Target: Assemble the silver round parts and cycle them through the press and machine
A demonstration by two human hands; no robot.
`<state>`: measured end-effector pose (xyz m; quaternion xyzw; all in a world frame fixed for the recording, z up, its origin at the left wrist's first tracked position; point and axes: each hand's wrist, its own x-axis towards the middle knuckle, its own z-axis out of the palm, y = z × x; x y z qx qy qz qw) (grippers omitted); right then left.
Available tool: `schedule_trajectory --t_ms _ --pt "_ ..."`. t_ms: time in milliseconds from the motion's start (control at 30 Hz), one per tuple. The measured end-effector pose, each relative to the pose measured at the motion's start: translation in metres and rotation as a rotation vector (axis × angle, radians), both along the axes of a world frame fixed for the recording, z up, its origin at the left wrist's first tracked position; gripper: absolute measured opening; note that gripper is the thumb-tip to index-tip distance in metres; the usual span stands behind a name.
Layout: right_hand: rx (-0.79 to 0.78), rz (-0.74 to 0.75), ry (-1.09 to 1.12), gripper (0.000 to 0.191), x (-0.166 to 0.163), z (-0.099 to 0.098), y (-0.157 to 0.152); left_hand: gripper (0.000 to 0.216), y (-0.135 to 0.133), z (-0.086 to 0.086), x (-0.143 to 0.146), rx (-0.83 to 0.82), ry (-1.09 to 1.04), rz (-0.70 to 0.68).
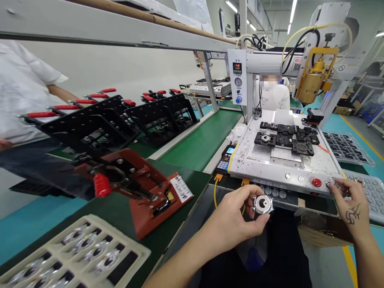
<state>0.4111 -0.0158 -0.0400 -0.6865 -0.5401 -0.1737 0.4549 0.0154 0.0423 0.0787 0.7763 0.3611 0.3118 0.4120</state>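
My left hand [237, 214] pinches a small round silver part with a black ring [263, 204] between thumb and fingers, just below the front edge of the white machine table [261, 160]. My right hand [349, 202] rests at the table's front right corner, fingertips on a small button [329, 185] beside the red button [316, 182]. Several black fixtures [288, 138] sit on the machine table, one holding a round part. A gold dispensing head [315, 78] hangs above the table's right rear.
A red clamp jig [138, 186] and black toggle-clamp fixtures [99, 124] stand on the green bench at left. A cream tray of silver parts [78, 256] lies front left. Grey trays [348, 148] lie at right. A yellow-edged keypad [225, 160] lies nearby. Other people stand at left and behind.
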Motion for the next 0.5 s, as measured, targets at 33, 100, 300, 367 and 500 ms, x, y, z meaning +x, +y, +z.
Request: schedule_trajectory --t_ms 33,100,300,367,500 --pt "0.000 -0.003 0.004 0.042 0.000 0.000 0.000 0.030 0.000 0.000 0.000 -0.004 0.001 0.000" --pt "-0.003 -0.009 0.009 0.042 0.000 -0.001 0.000 0.030 0.001 0.000 0.001 -0.015 0.006 0.001" --pt "0.020 -0.019 0.005 0.040 -0.004 0.000 0.001 0.032 0.003 -0.005 0.002 0.023 0.055 0.006" --pt "0.057 -0.039 -0.009 0.038 -0.010 0.002 -0.001 0.034 0.004 -0.008 0.003 0.069 0.069 0.014" --pt "0.105 -0.085 -0.017 0.029 -0.027 0.004 -0.016 0.035 0.005 -0.013 0.006 0.147 0.098 0.007"
